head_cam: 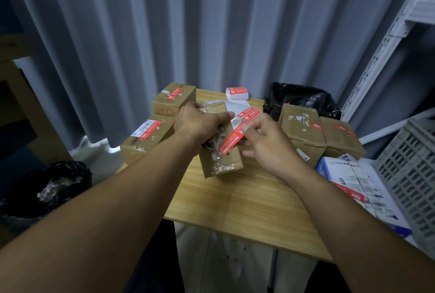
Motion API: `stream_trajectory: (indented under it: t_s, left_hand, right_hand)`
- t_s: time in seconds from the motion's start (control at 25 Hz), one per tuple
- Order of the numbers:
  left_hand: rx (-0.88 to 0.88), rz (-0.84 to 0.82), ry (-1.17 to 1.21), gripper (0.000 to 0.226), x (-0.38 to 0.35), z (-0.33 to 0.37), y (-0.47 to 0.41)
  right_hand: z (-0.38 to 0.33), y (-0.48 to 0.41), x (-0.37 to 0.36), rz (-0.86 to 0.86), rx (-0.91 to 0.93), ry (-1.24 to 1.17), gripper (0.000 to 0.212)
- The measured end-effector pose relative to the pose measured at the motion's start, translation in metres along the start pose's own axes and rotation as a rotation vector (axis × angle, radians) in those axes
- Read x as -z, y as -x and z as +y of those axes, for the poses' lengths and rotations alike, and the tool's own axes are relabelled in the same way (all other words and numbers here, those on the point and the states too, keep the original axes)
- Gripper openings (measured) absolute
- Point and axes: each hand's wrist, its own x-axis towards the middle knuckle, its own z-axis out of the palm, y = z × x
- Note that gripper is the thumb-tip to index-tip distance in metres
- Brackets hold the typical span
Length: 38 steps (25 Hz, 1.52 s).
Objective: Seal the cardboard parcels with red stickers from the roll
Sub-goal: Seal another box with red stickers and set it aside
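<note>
On table [247,198], five cardboard parcels [223,165].

1. The near half of the bench [247,201] lies bare, open from the front edge up to the middle parcel [221,163].
2. Above that parcel the left hand [200,123], gripping it, and the right hand [266,142], pinching a red sticker [231,138], take the room.
3. Two sealed parcels [150,135] wall the left edge.
4. Two stickered parcels [303,125] and a black bag [303,98] block the right rear.
5. A grey crate [409,175] and a white box [360,182] close the right side.
</note>
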Motion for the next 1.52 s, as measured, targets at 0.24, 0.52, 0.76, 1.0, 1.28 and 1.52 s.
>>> stream_trajectory:
  t_s: [0.24,0.52,0.76,1.0,1.28,1.52]
  left_hand:
    - [-0.014,0.004,-0.077,0.097,-0.003,-0.001,-0.005]
    - [0.007,-0.028,-0.145,0.097,-0.003,0.003,-0.005]
    - [0.031,-0.054,-0.099,0.091,0.000,0.002,-0.004]
    - [0.046,-0.071,-0.065,0.068,0.003,0.000,-0.004]
    - [0.018,-0.069,-0.060,0.054,0.005,0.002,0.000]
    - [0.023,-0.092,-0.017,0.054,0.007,0.000,0.000]
  right_hand:
    - [-0.004,0.002,0.003,-0.076,-0.084,-0.133,0.015]
    - [-0.010,0.008,0.007,-0.106,0.044,-0.074,0.019]
    - [-0.004,0.007,0.001,-0.075,0.105,-0.081,0.009]
    - [-0.004,0.007,0.004,-0.115,0.058,-0.139,0.024]
    - [-0.007,0.006,0.007,-0.155,0.019,-0.185,0.017]
    - [-0.015,0.008,0.009,-0.146,-0.020,-0.303,0.017]
